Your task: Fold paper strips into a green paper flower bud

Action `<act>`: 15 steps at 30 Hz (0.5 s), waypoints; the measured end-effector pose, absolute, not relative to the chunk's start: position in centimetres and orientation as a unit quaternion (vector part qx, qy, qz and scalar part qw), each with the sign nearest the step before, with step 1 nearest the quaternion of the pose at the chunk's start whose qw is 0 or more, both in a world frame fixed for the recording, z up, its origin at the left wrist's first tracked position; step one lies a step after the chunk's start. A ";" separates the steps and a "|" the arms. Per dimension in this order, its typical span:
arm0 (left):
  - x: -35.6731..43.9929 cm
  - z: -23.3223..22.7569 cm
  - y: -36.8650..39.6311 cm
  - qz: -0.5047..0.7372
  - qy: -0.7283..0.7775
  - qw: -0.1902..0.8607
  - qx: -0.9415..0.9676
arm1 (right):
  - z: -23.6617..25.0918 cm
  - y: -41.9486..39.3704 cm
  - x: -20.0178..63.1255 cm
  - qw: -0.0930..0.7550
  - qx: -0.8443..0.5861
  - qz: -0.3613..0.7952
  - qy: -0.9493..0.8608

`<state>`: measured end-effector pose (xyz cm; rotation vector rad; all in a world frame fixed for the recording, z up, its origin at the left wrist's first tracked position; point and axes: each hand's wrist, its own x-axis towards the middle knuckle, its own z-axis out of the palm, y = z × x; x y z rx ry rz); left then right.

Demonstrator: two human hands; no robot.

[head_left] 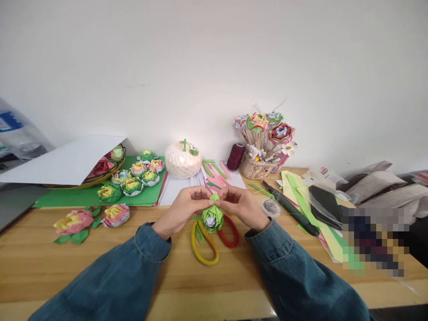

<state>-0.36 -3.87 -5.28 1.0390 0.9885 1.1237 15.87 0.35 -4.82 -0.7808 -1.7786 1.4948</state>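
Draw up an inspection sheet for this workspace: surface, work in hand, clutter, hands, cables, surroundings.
Surface: wooden tabletop, partly covered by papers.
Work in hand: green paper flower with a pale center.
Clutter: scissors with yellow and red handles near the hands; paper flowers at left; maroon thread spool toward the back.
Hands: left hand and right hand pinch the flower's upper edge in their fingers.
Cables: nothing seen.
Surroundings: white wall behind, gray fabric at right.

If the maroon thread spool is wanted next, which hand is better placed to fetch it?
Probably the right hand: the maroon thread spool stands beyond it, while the left hand is farther away. Both hands hold the green paper flower, so the left would likely have to keep it alone.
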 end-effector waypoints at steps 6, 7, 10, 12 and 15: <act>-0.1 -5.4 -3.6 0.506 0.463 0.543 0.484 | -5.0 -0.2 15.8 0.353 -0.345 0.404 -0.770; -0.1 -5.4 -3.6 0.509 0.470 0.526 0.493 | -5.0 -0.4 15.8 0.358 -0.348 0.361 -0.788; -0.1 -5.6 -3.4 0.513 0.488 0.486 0.513 | -5.1 -0.6 15.7 0.369 -0.344 0.281 -0.816; -0.1 -5.6 -3.4 0.514 0.491 0.478 0.516 | -5.3 -0.4 15.7 0.368 -0.345 0.298 -0.810; -0.2 -5.5 -3.4 0.513 0.487 0.486 0.513 | -5.6 0.2 15.8 0.331 -0.345 0.402 -0.781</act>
